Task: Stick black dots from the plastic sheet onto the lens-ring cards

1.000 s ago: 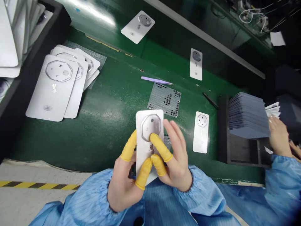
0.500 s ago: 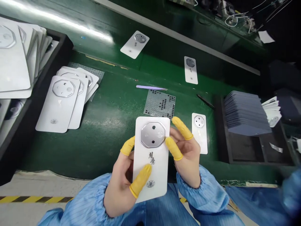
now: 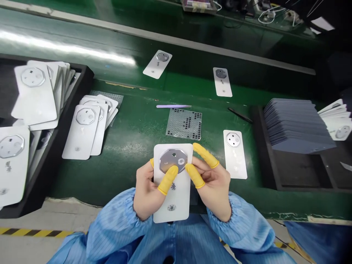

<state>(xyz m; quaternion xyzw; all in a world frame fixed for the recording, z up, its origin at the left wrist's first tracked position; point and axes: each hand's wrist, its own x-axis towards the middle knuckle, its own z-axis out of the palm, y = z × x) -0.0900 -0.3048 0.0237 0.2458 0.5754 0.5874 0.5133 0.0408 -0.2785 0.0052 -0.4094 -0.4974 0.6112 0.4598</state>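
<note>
A white phone back cover (image 3: 176, 200) with a silver octagonal camera plate is held upright in front of me. My left hand (image 3: 148, 190) grips its left edge, and its thumb in a yellow finger cot presses on the octagonal plate. My right hand (image 3: 213, 183) holds the right edge, its yellow-capped fingers pinched at the plate's side. A clear sheet dotted with tiny black parts (image 3: 183, 123) lies on the green table (image 3: 132, 146) just beyond the cover. Purple tweezers (image 3: 172, 106) lie behind that sheet.
A fanned stack of white covers (image 3: 88, 128) lies to the left beside a black tray (image 3: 68, 121) holding more covers. Single covers lie at the right (image 3: 235, 156) and further back (image 3: 222, 82), (image 3: 157, 64). A black tray with a grey stack (image 3: 295, 126) stands at the right.
My left thumb has moved up from the lower part of the cover onto the octagonal plate. The cover has come slightly lower and closer. The co-worker's hand at the right tray is gone from view.
</note>
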